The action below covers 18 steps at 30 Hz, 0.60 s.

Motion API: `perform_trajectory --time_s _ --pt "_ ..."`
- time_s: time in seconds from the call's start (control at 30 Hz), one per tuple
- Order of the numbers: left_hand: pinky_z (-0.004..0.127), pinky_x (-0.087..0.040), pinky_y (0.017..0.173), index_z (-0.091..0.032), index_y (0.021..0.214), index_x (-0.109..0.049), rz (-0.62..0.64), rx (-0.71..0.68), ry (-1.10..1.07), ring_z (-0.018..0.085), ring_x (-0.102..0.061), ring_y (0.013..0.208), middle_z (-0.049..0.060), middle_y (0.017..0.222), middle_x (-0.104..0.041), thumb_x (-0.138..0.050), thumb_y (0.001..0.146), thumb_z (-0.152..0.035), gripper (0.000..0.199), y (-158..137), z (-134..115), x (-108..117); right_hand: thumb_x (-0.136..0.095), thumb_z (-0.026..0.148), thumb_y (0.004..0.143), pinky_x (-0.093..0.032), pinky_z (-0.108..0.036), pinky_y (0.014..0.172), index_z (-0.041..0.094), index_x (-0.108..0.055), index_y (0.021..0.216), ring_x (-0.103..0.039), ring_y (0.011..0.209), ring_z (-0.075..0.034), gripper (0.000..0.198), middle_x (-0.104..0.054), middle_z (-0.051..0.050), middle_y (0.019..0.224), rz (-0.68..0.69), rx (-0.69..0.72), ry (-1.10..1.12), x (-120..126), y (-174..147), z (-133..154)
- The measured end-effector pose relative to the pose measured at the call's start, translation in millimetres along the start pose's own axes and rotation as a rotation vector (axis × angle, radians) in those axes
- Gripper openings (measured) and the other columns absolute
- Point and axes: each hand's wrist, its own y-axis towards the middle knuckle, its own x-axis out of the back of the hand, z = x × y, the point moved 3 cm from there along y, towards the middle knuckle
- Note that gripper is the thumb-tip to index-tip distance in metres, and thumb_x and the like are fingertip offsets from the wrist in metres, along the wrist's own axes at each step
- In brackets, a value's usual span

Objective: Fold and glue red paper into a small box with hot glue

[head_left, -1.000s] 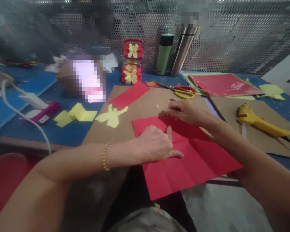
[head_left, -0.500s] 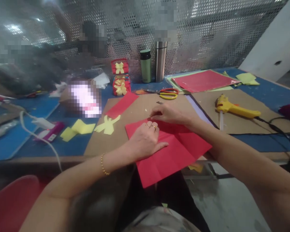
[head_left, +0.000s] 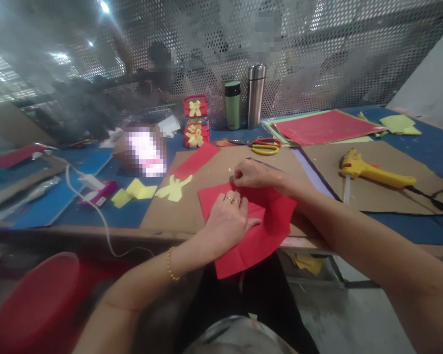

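A creased sheet of red paper (head_left: 239, 255) lies over the table's front edge, its near part hanging above my lap. My left hand (head_left: 231, 219) grips and presses on it, fingers curled under and thumb stretched across the sheet. At the paper's far edge, my right hand (head_left: 253, 174) is closed with the fingertips pinched, close to my left fingers. A thin dark edge shows just behind the right hand; what that hand holds is hidden. Beneath the paper is a brown cardboard sheet (head_left: 177, 211). A red paper strip (head_left: 197, 160) and a yellow paper bow (head_left: 174, 188) rest to the left.
Scissors (head_left: 266, 146) lie beyond my hands. A yellow glue gun (head_left: 376, 172) with a cord sits on cardboard at right. Behind stand a green cup (head_left: 232, 105), a steel flask (head_left: 256, 96) and small red boxes (head_left: 196, 132). A red stool (head_left: 37, 295) is at lower left.
The red paper's right side has buckled and folded upward, drawing inward. Both hands keep nearly the same hold. The view has shifted left, so things appear further right.
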Motion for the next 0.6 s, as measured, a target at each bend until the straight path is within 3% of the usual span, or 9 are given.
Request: perform_trajectory --time_s 0.17,0.37,0.47,0.6 --pt "0.041 -0.047 0.084 0.001 0.115 -0.070 -0.028 0.010 -0.002 0.032 -0.066 0.100 0.025 0.109 -0.073 -0.055 0.101 -0.050 0.055 -1.1 -0.4 -0.7 -0.062 0.018 0.076 -0.033 -0.027 0.056 0.016 -0.074 0.070 -0.052 0.060 -0.013 0.013 -0.067 -0.004 0.066 0.001 0.103 0.038 -0.2 -1.2 -0.2" --pt "0.043 -0.048 0.088 0.002 0.120 -0.069 -0.040 0.016 0.016 0.034 -0.067 0.105 0.028 0.118 -0.073 -0.057 0.101 -0.047 0.053 -3.0 -0.5 -1.8 -0.054 0.025 0.090 -0.037 -0.026 0.057 0.016 -0.076 0.076 -0.054 0.057 -0.012 0.027 -0.068 -0.003 0.065 -0.023 0.116 0.172 4.4 -6.3 -16.3" --pt "0.043 -0.048 0.087 0.001 0.121 -0.069 -0.057 0.018 0.006 0.033 -0.067 0.105 0.026 0.118 -0.074 -0.056 0.102 -0.046 0.053 -3.7 -0.1 -2.0 -0.054 0.026 0.092 -0.041 -0.025 0.060 0.018 -0.082 0.092 -0.060 0.061 -0.013 0.029 -0.075 -0.004 0.074 0.000 0.153 0.214 0.4 -7.2 -21.3" --pt "0.043 -0.048 0.088 0.001 0.121 -0.070 -0.063 0.023 -0.004 0.033 -0.067 0.106 0.026 0.120 -0.074 -0.055 0.103 -0.046 0.052 -4.8 -0.3 -2.2 -0.057 0.019 0.090 -0.049 -0.026 0.072 0.022 -0.084 0.098 -0.070 0.080 -0.017 0.028 -0.082 -0.006 0.093 -0.061 0.234 0.158 -4.6 -8.6 -20.5"
